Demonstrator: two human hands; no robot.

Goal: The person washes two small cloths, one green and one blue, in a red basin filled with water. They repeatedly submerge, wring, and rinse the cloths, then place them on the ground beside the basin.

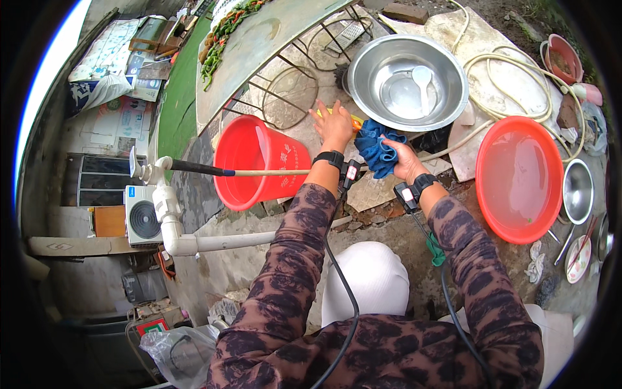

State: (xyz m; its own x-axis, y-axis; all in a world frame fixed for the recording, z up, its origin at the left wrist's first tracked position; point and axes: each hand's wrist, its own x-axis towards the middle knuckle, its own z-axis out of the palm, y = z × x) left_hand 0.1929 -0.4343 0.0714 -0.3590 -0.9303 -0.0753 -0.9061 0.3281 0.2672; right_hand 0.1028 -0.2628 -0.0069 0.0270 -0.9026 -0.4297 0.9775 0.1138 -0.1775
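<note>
My right hand [406, 156] grips a crumpled blue cloth [377, 148] just below a large stainless steel basin [358, 80]. Inside that basin lies a white plastic spoon [423, 90]. To the left, my left hand [335, 125] is raised with its fingers spread, and nothing shows in its palm. A yellow and orange object [357, 122], partly hidden, shows between my left hand and the cloth; I cannot tell what it is or whether my hand touches it. A red plastic bucket [296, 160] is tipped towards the left, beside my left forearm.
A red basin of water [520, 185] stands at right, near a coiled hose [544, 116], a metal bowl [578, 191] and a plate with chopsticks [578, 265]. A white tap pipe [233, 242] and a wooden stick [272, 172] cross at left. Peppers lie on a tabletop [257, 44] above.
</note>
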